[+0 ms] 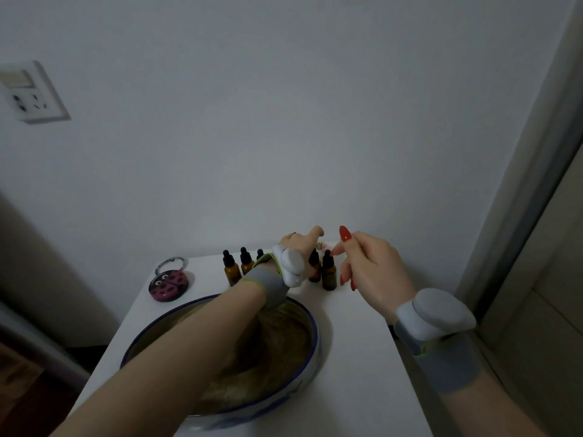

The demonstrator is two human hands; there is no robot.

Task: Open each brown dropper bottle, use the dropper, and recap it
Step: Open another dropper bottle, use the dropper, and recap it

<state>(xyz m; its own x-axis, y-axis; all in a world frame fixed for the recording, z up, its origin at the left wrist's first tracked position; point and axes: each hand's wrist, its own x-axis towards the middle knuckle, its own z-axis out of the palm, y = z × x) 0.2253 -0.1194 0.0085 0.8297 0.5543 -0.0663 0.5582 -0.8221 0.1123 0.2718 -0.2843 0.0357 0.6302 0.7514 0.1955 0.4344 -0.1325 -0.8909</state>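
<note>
Up on the white counter [362,342] stands a row of small brown glass dropper bottles with black rubber caps: five can be counted. Two stand free at the left, the far-left bottle [230,269] and its neighbour [246,260]; a third bottle [260,254] peeks out just behind the left wrist; a fourth bottle [314,266] is half hidden behind the wrist device; and the nearest bottle [329,272] stands in the open at the right end. All the caps that show are on.

The left hand [299,239] reaches across over the row, its fingers bent downward behind the bottles; whether it grips anything I cannot tell from here. The right hand [369,266] hovers just beside the nearest bottle, thumb and forefinger tips brought close together right above its cap, the other fingers loosely curled, long red nails showing. Whether they touch the cap is unclear.

Each wrist carries one grey band with a white device. Nearer the person sits one large blue-rimmed ceramic bowl [315,339], and at the left one round ladybird-patterned tin [168,284] with a beaded loop.
</note>
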